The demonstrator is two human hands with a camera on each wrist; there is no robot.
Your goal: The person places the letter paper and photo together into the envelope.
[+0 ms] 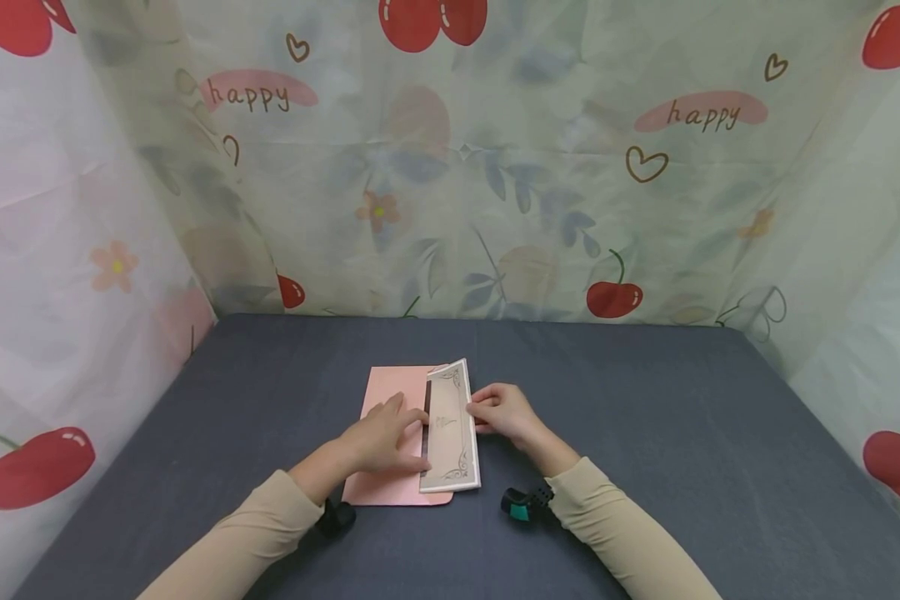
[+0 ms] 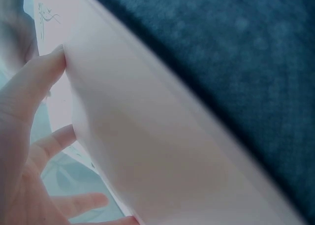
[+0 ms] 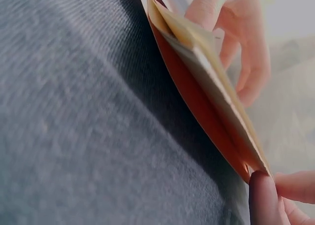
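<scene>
A cream card (image 1: 448,429) with scrollwork corners lies over the right part of a pink paper piece (image 1: 371,496), perhaps an envelope. A narrow dark strip shows along the card's left edge. My right hand (image 1: 504,410) pinches the card's right edge between thumb and fingers; in the right wrist view that card edge (image 3: 216,70) is raised, with an orange-looking layer (image 3: 187,82) underneath. My left hand (image 1: 382,437) reaches over the pink paper, its thumb and a finger touching the card's left edge. In the left wrist view, the left fingers (image 2: 54,141) are spread and fairly straight.
A dark grey cloth (image 1: 645,417) covers the table. Black straps with devices sit at both wrists, the right one (image 1: 523,504) showing a teal patch. Patterned curtains (image 1: 465,167) hang at the back and both sides.
</scene>
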